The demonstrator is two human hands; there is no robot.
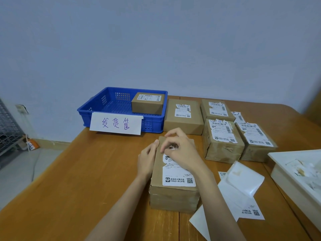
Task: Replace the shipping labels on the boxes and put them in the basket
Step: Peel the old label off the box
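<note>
left grip [147, 160] flat, right grip [180, 150] curled, pinching

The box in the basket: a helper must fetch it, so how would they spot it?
Find the blue basket with the handwritten sign at the table's far left. The box in the basket sits in its right corner. Unlike the boxes on the table, its label is whole, not torn.

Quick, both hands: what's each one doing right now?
Left hand: open, pressed flat against the side of the box.
Right hand: fingers curled, pinching the torn old label on top of the box.
</note>
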